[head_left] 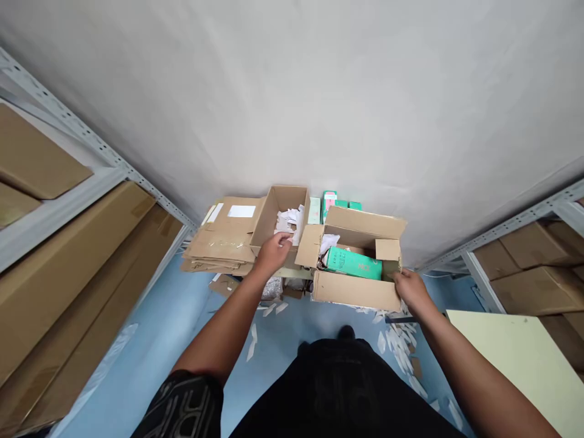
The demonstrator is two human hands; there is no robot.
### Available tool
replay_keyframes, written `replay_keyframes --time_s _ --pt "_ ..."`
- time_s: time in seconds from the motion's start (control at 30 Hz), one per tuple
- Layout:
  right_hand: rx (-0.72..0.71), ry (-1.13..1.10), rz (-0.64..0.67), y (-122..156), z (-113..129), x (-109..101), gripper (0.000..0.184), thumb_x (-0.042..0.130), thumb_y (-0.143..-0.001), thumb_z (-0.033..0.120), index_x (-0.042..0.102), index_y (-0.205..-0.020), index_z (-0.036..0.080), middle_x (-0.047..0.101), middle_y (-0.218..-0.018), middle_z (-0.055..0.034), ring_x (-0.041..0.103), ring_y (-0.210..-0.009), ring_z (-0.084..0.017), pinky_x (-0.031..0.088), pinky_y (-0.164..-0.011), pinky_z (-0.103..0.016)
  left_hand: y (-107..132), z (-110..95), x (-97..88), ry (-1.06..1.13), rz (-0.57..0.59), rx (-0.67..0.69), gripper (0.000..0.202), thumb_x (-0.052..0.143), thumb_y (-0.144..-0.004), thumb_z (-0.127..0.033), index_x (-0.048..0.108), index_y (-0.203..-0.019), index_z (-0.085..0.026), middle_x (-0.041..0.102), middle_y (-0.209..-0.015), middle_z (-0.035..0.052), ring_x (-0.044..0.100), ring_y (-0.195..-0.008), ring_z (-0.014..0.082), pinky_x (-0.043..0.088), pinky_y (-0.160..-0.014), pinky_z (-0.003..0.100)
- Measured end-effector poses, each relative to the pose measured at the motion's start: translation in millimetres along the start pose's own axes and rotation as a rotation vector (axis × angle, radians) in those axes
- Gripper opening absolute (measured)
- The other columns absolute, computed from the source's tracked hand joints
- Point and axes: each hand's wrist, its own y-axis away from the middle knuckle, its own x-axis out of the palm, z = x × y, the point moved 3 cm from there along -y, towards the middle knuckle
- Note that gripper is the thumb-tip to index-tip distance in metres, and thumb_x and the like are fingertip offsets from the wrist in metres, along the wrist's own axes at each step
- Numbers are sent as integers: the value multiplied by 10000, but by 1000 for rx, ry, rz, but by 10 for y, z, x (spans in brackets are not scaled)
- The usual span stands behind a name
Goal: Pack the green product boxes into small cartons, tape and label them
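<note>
My left hand (274, 250) is at the front rim of a small open cardboard box (264, 224), its fingers bent and closed over the edge. White paper scraps (288, 220) lie inside, right by those fingers. My right hand (409, 288) grips the right end of a larger open carton (356, 292), whose flaps are spread outward. In that carton lies a green box (354, 262) with printing on it, beside some white paper (329, 243). The carton's right inner corner is partly in shadow.
Flattened cardboard (223, 234) is stacked at the left of the bench. Small green boxes (329, 201) stand by the wall (292, 91). Shelves with cartons flank both sides. Paper strips (401, 350) litter the blue floor (283, 353). A pale board (515, 359) is at right.
</note>
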Motion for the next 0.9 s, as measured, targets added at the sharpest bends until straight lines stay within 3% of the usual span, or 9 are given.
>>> replay_keyframes --time_s 0.13,0.23,0.33,0.47,0.57,0.67,0.77,0.83,0.9 --pt "-20 44 68 -321 278 45 316 528 -738 421 717 -745 168 706 -678 -62 633 -694 -240 379 -573 -282 -706 325 -20 -329 129 -79 424 567 -942 -406 662 -1289 -181 719 -1287 134 676 -1167 275 504 -964 331" --pt "-41 85 115 -603 412 37 331 534 -746 423 731 -778 159 722 -691 -65 650 -711 -243 384 -578 -278 -1083 541 144 -556 322 -141 499 656 -893 -426 636 -1325 -175 679 -1341 185 651 -1216 332 506 -960 372" --pt "-64 102 175 -906 460 25 351 529 -763 434 746 -823 165 738 -719 -59 673 -753 -254 399 -596 -278 -1375 697 325 -621 423 -180 689 811 -759 -369 593 -1390 -200 653 -1369 202 652 -1211 357 513 -964 396" --pt "-82 127 235 -1265 460 39 365 527 -774 457 750 -839 176 746 -742 -57 680 -799 -269 417 -631 -284 -1740 866 566 -710 471 -233 1031 857 -691 -292 347 -1586 -243 450 -1565 239 583 -1302 397 495 -1020 467" --pt "-67 126 263 -1428 496 76 363 523 -778 463 745 -835 181 752 -757 -60 685 -815 -277 425 -646 -289 -2007 978 771 -755 505 -267 1068 840 -712 -298 277 -1616 -232 264 -1659 261 520 -1366 430 476 -1054 498" --pt "-25 118 274 -1478 590 123 338 519 -779 461 729 -802 196 751 -765 -55 688 -821 -273 432 -652 -290 -2259 1098 971 -766 564 -266 1010 839 -726 -313 330 -1595 -237 151 -1697 250 505 -1378 446 468 -1066 509" --pt "52 117 248 -1433 706 185 319 523 -775 459 714 -784 204 745 -757 -51 683 -810 -268 435 -645 -293 -2474 1256 1111 -768 621 -249 849 824 -770 -329 451 -1524 -215 201 -1678 262 543 -1334 449 488 -1034 530" --pt "89 109 217 -1358 777 247 325 522 -780 474 706 -782 206 737 -744 -48 677 -804 -268 434 -642 -296 -2579 1363 1159 -766 649 -213 701 796 -827 -332 526 -1452 -165 355 -1604 264 587 -1276 414 508 -1007 526" --pt "122 100 173 -1254 830 327 336 521 -786 489 700 -783 206 728 -737 -46 673 -799 -267 434 -641 -297 -2651 1440 1169 -750 661 -145 524 727 -915 -355 578 -1373 -149 536 -1457 189 629 -1196 319 542 -978 497"
